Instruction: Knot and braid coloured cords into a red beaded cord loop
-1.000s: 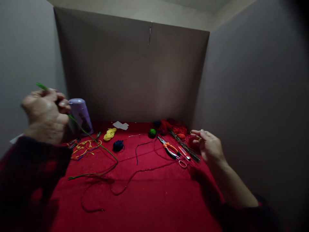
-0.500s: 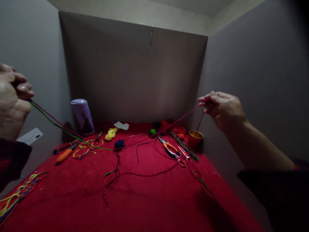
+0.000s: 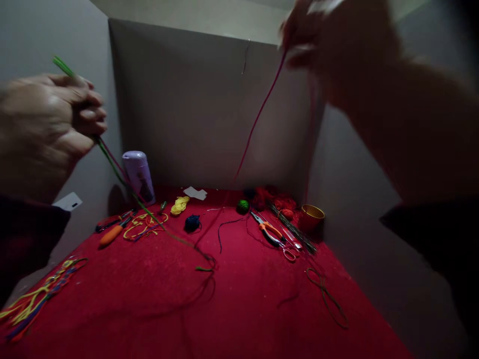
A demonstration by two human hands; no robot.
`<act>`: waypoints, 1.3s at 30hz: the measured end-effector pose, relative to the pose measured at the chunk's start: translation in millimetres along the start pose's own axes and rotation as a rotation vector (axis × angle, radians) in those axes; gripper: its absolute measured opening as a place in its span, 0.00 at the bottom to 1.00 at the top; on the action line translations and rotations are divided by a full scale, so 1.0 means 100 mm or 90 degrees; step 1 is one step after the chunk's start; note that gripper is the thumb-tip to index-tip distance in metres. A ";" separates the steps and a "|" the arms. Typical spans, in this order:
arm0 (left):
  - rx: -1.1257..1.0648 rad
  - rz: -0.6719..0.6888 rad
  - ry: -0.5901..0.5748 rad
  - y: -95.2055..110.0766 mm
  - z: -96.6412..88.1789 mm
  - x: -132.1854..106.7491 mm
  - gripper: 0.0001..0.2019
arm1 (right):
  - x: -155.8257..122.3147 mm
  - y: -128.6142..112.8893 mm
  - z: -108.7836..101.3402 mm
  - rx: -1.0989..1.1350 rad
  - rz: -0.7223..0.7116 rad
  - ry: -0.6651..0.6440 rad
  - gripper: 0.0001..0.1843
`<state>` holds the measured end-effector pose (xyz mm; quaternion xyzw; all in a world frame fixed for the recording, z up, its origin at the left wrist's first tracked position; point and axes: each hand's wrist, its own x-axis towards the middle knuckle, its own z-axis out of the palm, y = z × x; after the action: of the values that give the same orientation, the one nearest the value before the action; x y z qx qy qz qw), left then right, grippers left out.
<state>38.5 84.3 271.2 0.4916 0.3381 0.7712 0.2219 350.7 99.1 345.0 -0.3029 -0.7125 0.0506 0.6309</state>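
Observation:
My left hand (image 3: 48, 124) is raised at the left, fingers pinched on a green stem (image 3: 123, 179) whose tip sticks up above the fist; the stem slopes down to the red cloth. A red yarn strand (image 3: 258, 117) lies along the stem and rises steeply to my right hand (image 3: 337, 45), which is lifted high at the top right, blurred, with its fingers closed on the strand. The yarn's lower run crosses the red table cloth (image 3: 232, 309) near the stem's end.
A lilac canister (image 3: 139, 175) stands at the back left. On the cloth lie yellow yarn (image 3: 180, 205), a dark blue ball (image 3: 192, 223), a green ball (image 3: 243, 206), orange pliers (image 3: 270, 230), scissors (image 3: 290, 249), metal wires (image 3: 294, 230), a gold cup (image 3: 312, 216), an orange-handled tool (image 3: 112, 234) and coloured cords (image 3: 35, 299).
My right hand has risen from table level to well above the table, pulling the red yarn taut and upward. My left hand swung out left, then came back in, still holding the green stem.

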 end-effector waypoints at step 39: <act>-0.090 -0.462 -0.185 -1.11 0.36 -1.72 0.13 | -2.46 0.64 1.14 0.415 0.492 -0.131 0.13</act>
<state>144.6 53.8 95.1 0.4277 0.4010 0.5868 0.5585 273.5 64.0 79.7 -0.3252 -0.5540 0.5289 0.5546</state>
